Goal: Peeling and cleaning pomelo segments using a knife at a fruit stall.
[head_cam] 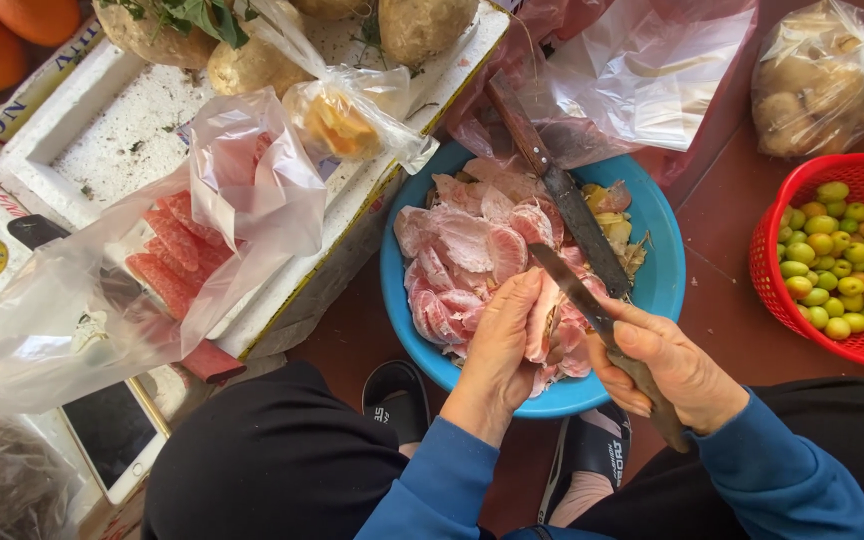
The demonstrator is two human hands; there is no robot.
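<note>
My left hand grips a pink pomelo segment over a blue bowl heaped with pink peel and membrane scraps. My right hand holds a knife by its wooden handle, the blade laid against the segment. A second knife rests across the bowl's far rim.
A clear bag of peeled pink segments lies on a white foam box at left, with a phone below it. A red basket of small green fruits stands at right. Bagged whole fruits sit behind it. My sandalled feet show under the bowl.
</note>
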